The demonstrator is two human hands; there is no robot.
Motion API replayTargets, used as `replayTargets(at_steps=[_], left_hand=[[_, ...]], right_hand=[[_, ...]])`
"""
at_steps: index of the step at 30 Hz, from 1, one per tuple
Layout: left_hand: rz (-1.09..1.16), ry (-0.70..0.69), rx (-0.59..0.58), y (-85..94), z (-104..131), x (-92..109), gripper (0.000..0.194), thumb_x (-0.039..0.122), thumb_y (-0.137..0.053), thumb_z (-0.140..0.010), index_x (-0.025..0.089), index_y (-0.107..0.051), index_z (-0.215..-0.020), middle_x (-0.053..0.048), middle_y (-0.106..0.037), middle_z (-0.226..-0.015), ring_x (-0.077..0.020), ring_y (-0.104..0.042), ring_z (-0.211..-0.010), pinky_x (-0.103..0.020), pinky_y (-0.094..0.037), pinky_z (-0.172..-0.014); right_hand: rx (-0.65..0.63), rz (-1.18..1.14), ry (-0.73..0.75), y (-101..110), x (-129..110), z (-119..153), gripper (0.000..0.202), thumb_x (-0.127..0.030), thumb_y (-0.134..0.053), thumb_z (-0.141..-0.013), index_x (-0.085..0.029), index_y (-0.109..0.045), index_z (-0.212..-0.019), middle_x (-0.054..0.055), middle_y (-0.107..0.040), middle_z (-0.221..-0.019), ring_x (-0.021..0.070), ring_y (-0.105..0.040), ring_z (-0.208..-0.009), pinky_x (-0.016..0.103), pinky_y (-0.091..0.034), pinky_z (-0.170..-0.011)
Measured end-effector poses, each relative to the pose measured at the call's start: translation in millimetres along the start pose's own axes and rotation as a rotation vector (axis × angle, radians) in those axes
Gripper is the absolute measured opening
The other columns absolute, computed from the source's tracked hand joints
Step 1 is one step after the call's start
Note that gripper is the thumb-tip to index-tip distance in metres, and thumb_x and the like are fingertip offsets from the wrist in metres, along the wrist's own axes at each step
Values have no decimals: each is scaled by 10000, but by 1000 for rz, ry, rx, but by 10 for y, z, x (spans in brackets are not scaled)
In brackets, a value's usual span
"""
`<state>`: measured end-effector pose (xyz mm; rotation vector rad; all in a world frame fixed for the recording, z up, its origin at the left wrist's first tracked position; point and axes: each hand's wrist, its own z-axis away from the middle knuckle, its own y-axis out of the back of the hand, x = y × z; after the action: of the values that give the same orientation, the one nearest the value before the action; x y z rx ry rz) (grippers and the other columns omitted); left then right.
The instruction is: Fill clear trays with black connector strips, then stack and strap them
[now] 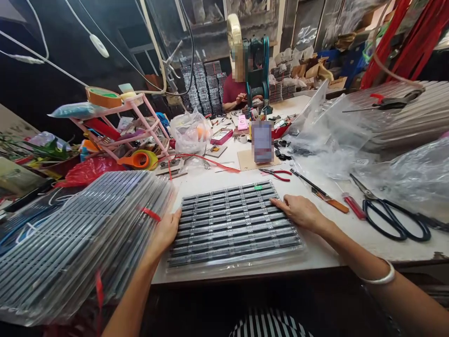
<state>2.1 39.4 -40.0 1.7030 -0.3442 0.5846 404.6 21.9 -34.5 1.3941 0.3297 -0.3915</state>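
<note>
A clear plastic tray [231, 224] holding rows of dark strips lies flat at the front edge of the white table. My left hand [169, 230] is at its left edge, fingers closed round the side. On its right edge is my right hand [298, 211], with the index finger pointing over the upper right part and the other fingers curled; the thumb is partly hidden. A small green mark [258, 187] shows near the tray's top right. Left of the tray stands a big stack of similar trays [80, 234] with red ties, close beside my left hand.
Red-handled pliers [280, 175], a knife [326, 196], a red screwdriver [353, 206] and large scissors [389, 215] lie to the right. A pink rack [147, 117] stands back left. Plastic bags [417, 164] fill the right side. A person [233, 93] sits across the table.
</note>
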Motion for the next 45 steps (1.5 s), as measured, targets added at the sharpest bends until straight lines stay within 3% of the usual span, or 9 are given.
replayTargets(at_steps=[5,12,21,25,27,30,34,38,45], left_hand=[[101,17,-78,116,460,-67,682,610,-448,-770,131,-570,-1240,-118,-659,-1157,-264,-604,-1080,-404,-439,-966],[255,-18,-20,69,719,-89,608,545,-452,-814,131,-582,-1240,-120,-565,-1309,-243,-473,-1257,-416,-281,-1118],[499,105,31,63,833,24,500,492,-429,-881,167,-598,-1222,-91,-484,-1367,-206,-426,-1292,-344,-301,-1109],[656,11,152,213,881,200,470,448,-522,-859,208,-571,-1260,-73,-543,-1315,-211,-503,-1214,-348,-367,-1066],[846,20,218,337,895,319,551,405,-593,-820,249,-487,-1338,-41,-668,-1057,-167,-648,-897,-329,-519,-872],[1078,80,433,540,870,440,569,319,-645,-773,267,-495,-1319,50,-614,-692,-88,-567,-539,-235,-542,-581],[1092,91,730,754,775,425,436,225,-529,-824,238,-528,-1259,11,-656,-893,-131,-642,-854,-291,-551,-838],[949,91,636,851,722,344,550,209,-441,-864,355,-326,-1382,43,-472,-1387,-202,-440,-1291,-408,-393,-1089],[995,65,432,844,705,281,513,294,-468,-878,427,-349,-1359,83,-461,-1391,-210,-330,-1361,-417,-287,-1164]], right_hand=[[140,-237,24,-188,78,420,718,-634,-339,-883,-147,-350,-1411,26,-604,-776,204,-581,-693,325,-448,-667],[429,-252,163,-527,23,732,665,-585,-248,-925,-109,-508,-1310,144,-568,-1138,278,-523,-1042,464,-438,-930],[442,-435,187,-490,33,740,565,-567,-411,-894,-184,-535,-1291,88,-456,-1401,284,-418,-1281,518,-306,-1095],[512,-525,293,-223,-103,755,513,-505,-478,-894,-265,-484,-1348,26,-426,-1428,261,-384,-1313,492,-268,-1126],[552,-605,393,-90,-199,751,455,-466,-443,-923,-315,-474,-1351,-11,-398,-1446,255,-348,-1336,490,-248,-1137],[623,-754,465,6,-294,712,415,-422,-356,-963,-340,-460,-1356,-21,-382,-1454,250,-393,-1307,485,-296,-1116],[661,-712,267,-106,-214,649,407,-416,-400,-956,-254,-520,-1310,54,-554,-1288,230,-525,-1174,455,-362,-1067],[568,-641,127,-312,-27,639,409,-459,-439,-929,-232,-566,-1243,60,-575,-1246,221,-524,-1162,427,-375,-1050],[515,-590,120,-451,67,629,395,-459,-432,-924,-202,-583,-1184,80,-585,-1205,214,-524,-1145,403,-375,-1044]])
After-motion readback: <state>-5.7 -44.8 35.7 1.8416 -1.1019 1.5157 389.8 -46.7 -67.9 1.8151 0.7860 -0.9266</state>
